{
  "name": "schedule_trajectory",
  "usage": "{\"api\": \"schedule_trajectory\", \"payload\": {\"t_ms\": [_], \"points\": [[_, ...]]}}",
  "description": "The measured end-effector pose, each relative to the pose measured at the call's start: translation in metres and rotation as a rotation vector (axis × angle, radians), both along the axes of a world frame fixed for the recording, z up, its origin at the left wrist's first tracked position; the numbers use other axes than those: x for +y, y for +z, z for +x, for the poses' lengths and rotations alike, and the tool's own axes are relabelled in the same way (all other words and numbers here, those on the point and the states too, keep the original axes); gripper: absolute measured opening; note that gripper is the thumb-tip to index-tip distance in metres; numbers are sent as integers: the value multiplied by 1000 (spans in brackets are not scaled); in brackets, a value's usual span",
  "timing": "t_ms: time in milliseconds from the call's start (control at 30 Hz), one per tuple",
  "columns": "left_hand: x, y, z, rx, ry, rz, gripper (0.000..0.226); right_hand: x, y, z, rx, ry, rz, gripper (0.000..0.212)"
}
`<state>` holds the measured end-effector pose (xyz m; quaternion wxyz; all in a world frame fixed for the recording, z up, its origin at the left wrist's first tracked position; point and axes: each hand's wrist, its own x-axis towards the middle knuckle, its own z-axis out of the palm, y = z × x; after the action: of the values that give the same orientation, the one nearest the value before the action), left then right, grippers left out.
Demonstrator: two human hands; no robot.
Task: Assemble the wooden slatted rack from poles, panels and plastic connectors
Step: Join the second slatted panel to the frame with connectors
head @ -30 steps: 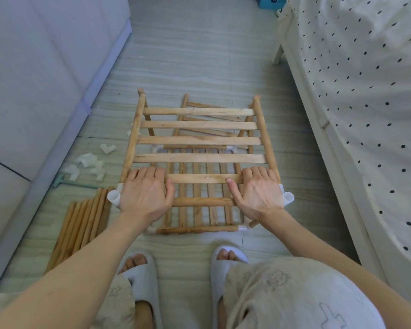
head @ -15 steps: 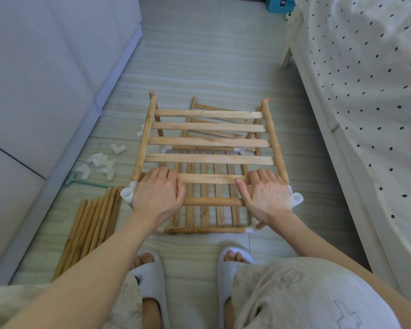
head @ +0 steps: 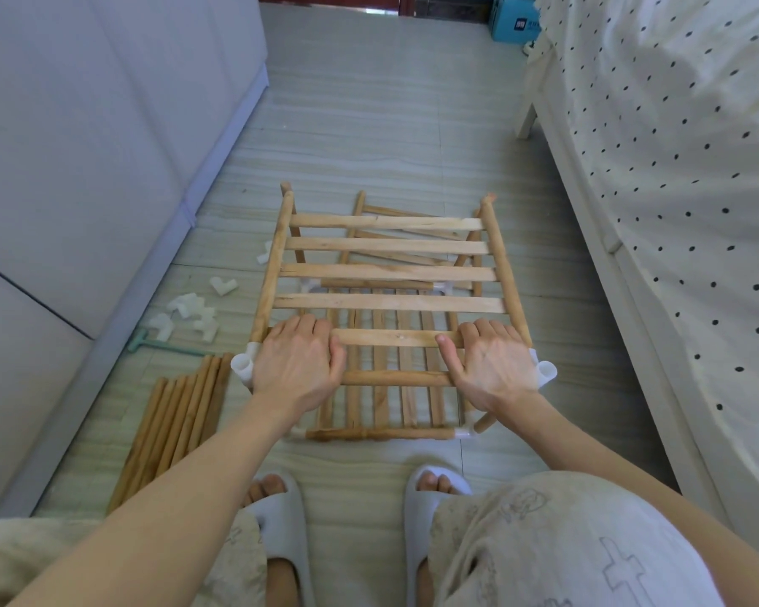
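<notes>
Nearest the camera, two pale slippers (head: 277, 514) stand on the tiled floor (head: 369, 124), toes towards the work. Just beyond them the left hand (head: 296, 361) and the right hand (head: 489, 363) lie palm down on the near end of a slatted panel (head: 386, 273), fingers curled over its fifth flat slat and thumbs tucked inward; each hand grips the wood beside a white corner connector (head: 243, 365), one at each near corner. The panel shows five flat slats between two round side rails and is held raised over a second slatted panel (head: 382, 405), which lies flat on the floor with white connectors at its corners. To the left of the hands a bundle of loose poles (head: 176, 422) lies side by side, roughly seven, though the exact count is hard to tell. Past it sits a small heap of spare connectors (head: 189, 315) beside a green tool (head: 150, 343). A grey cabinet (head: 84, 146) runs along the left, a polka-dot bed (head: 675, 168) along the right, and a blue box (head: 513, 21) stands far back.
</notes>
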<state>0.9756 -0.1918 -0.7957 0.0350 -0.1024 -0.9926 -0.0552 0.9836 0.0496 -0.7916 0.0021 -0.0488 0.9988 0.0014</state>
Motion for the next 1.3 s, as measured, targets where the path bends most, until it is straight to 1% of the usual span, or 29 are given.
{"api": "schedule_trajectory", "payload": {"t_ms": [67,133,200,267,300,333,367,400,433,500,567,633,700,767,833,867,900,933,967,1000,1067,1167,1233,1300], "points": [[4,0,5,-17,-18,-9,56,5,-1,2,28,19,-7,52],[10,0,11,-79,-37,-9,44,11,1,3,33,36,17,59],[20,5,13,-157,-60,-26,43,18,6,3,108,60,31,65],[29,15,14,-282,-107,-66,48,22,14,5,230,35,85,51],[33,21,15,-354,-146,-89,51,24,17,6,261,-20,122,40],[35,25,17,-418,-190,-106,52,25,21,7,233,-84,153,28],[35,30,18,-471,-232,-116,50,26,24,7,163,-153,165,19],[33,35,19,-509,-271,-116,45,26,27,7,71,-224,150,18],[31,40,18,-531,-302,-112,38,27,29,5,-29,-282,122,24],[27,48,16,-564,-333,-93,28,29,43,-1,-244,-308,54,36],[25,53,17,-574,-362,-97,27,25,63,-5,-502,-235,-12,37],[27,54,18,-469,-421,-112,26,17,81,-8,-721,-195,-17,45],[28,53,14,-329,-429,-76,30,5,89,-6,-853,-237,-46,52],[25,51,4,-301,-350,-26,37,-9,86,-2,-824,-221,-32,55],[19,46,-3,-361,-239,-34,42,-25,68,8,-676,-208,10,59],[15,42,-2,-386,-182,-49,45,-31,58,16,-610,-259,32,64],[12,37,0,-399,-136,-70,47,-37,49,24,-572,-354,61,72],[9,32,4,-404,-110,-103,49,-40,41,31,-545,-443,86,80],[9,27,9,-412,-106,-149,51,-39,33,34,-515,-492,89,82],[9,25,14,-417,-118,-189,52,-34,31,35,-486,-507,60,80],[15,27,22,-388,-174,-201,52,-14,33,31,-433,-486,-25,72],[29,40,30,-348,-396,-100,47,21,43,22,-332,-492,-43,64],[35,47,34,-367,-508,-29,48,31,49,20,-338,-564,-104,67],[35,48,34,-365,-546,-19,56,28,52,26,-372,-609,-215,65]]}}
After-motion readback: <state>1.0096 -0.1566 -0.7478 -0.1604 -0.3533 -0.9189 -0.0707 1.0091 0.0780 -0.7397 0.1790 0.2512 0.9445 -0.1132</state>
